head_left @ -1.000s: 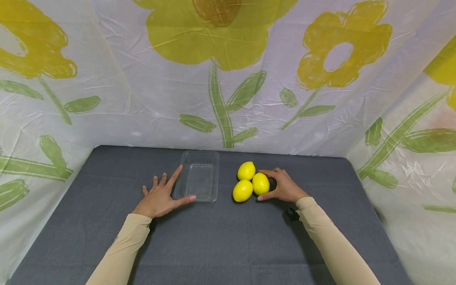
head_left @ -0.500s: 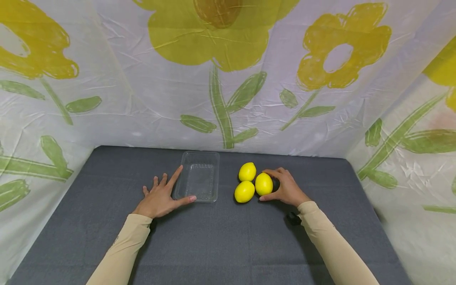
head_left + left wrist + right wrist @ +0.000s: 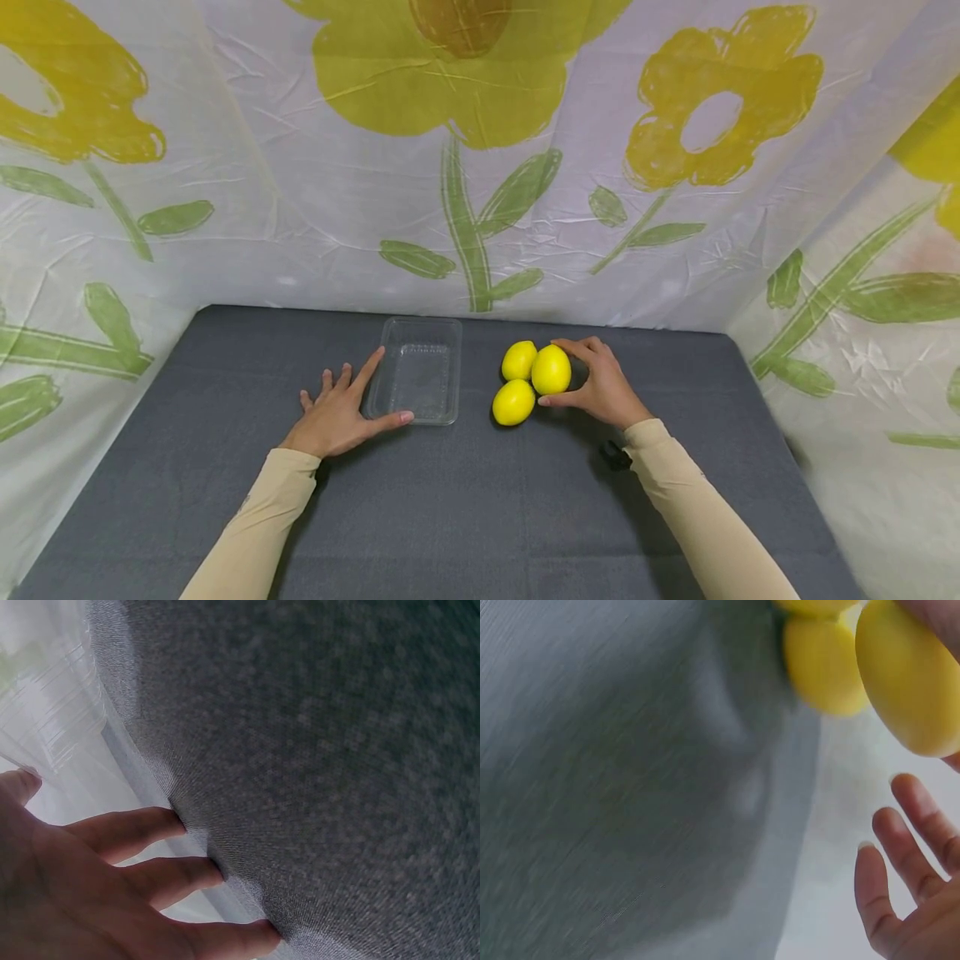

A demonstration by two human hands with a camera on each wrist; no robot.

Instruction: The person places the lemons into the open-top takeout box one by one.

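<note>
Three yellow lemons lie right of centre on the grey table. My right hand (image 3: pixel 592 383) grips one lemon (image 3: pixel 551 369) between thumb and fingers, lifted slightly off the cloth; the same held lemon (image 3: pixel 907 682) fills the top right of the right wrist view. The two other lemons (image 3: pixel 519 360) (image 3: pixel 513 402) rest on the table beside it. A clear plastic tray (image 3: pixel 418 368) stands left of them, nothing inside. My left hand (image 3: pixel 341 412) lies flat with fingers spread, index finger and thumb along the tray's left and near edges. Its fingers (image 3: pixel 142 825) press the cloth.
The grey cloth table (image 3: pixel 450 500) is walled on three sides by a white sheet printed with yellow flowers (image 3: pixel 465 167). A small black object (image 3: pixel 611 454) sits under my right wrist.
My right hand has closed round the right-hand lemon and raised it a little, toward the other two. The left hand and the tray have not moved.
</note>
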